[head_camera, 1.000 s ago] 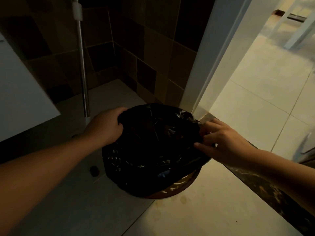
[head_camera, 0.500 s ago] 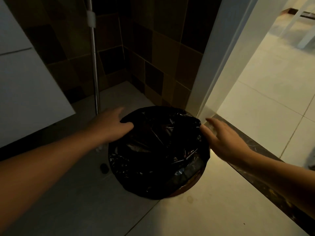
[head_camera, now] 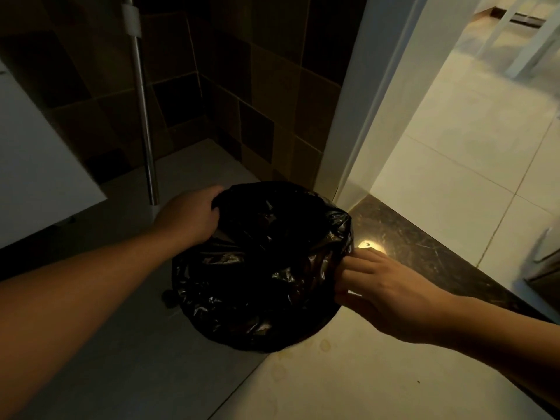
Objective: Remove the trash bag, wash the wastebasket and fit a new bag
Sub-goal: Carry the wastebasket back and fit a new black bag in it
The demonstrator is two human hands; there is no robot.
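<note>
Two hands on one black trash bag [head_camera: 260, 268], which still drapes the wastebasket on the bathroom floor [head_camera: 106, 344], just inside the dark stone threshold [head_camera: 424, 253]; the basket itself is hidden under the plastic. Your left hand [head_camera: 189, 218] has its grip curled over the bag's far-left edge. Your right hand [head_camera: 385, 286] pinches the bag's right edge with fingertips. Step in hand looks like the first: freeing the bag from the rim. Next, you likely need to peel both edges up and inward, gather the mouth, then lift straight. A metal pole [head_camera: 145, 131] stands just behind, against the tiled wall [head_camera: 257, 86].
</note>
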